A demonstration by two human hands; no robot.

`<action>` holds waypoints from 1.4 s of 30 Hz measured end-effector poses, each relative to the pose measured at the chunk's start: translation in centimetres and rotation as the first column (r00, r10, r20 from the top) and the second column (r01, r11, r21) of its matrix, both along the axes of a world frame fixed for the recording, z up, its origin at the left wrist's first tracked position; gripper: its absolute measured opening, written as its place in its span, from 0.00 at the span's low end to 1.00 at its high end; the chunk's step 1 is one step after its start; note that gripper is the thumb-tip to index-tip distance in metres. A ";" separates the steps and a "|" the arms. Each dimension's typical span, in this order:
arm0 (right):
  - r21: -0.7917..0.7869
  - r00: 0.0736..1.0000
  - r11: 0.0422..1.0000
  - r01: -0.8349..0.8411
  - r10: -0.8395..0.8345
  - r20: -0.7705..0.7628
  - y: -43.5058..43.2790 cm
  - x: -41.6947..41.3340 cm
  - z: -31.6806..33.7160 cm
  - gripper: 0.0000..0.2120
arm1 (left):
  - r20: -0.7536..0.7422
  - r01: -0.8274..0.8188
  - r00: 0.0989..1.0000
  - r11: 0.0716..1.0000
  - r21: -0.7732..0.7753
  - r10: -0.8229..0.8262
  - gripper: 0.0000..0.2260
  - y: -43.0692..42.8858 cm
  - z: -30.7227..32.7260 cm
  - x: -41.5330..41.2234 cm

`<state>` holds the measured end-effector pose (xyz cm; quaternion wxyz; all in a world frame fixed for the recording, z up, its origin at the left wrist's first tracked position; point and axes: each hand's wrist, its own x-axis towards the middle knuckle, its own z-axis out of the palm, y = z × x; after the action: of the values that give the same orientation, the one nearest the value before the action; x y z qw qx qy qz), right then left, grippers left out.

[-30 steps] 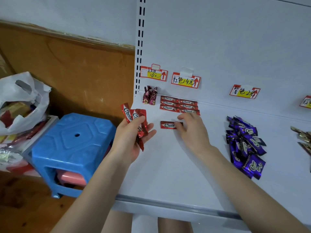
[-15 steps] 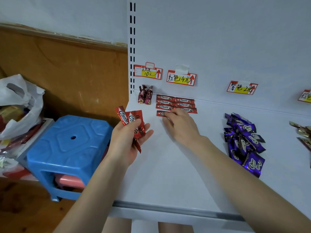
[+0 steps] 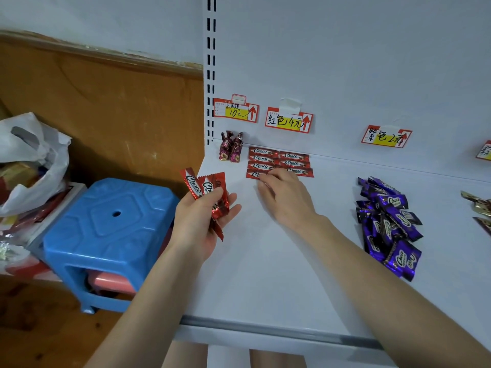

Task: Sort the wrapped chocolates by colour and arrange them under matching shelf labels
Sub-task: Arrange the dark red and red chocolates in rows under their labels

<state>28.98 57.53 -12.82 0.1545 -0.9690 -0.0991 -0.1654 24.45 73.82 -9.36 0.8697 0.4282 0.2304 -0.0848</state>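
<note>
A small shop: a white metal display shelf (image 3: 279, 261) with a slotted upright (image 3: 211, 70), handwritten price labels (image 3: 289, 120) taped to its back panel, and wrapped chocolates (image 3: 279, 162) laid out beneath them

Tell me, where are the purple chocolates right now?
In the head view, the purple chocolates lie piled on the right side of the shelf, under the 紫色 label, right of the right hand.
</note>
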 end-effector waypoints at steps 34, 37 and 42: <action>0.781 0.866 0.620 -0.073 0.427 -0.258 -3.7 -7.0 6.4 0.12 | 0.146 0.292 0.944 0.955 0.049 -0.296 0.07 -2.4 0.9 -1.9; 0.737 0.904 0.673 -0.066 0.352 -0.241 -3.3 -6.9 5.9 0.14 | 0.146 0.301 0.937 0.947 0.117 -0.316 0.09 -2.7 0.8 -1.9; 0.665 0.936 0.745 -0.043 0.264 -0.235 -4.2 -6.2 5.1 0.14 | 0.094 0.310 0.940 0.936 0.166 -0.328 0.03 -2.9 0.8 -1.5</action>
<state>22.76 53.33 -7.68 0.5079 -0.8565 -0.0899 -0.0197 22.97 70.90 -8.55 0.8223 0.5278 0.1107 -0.1818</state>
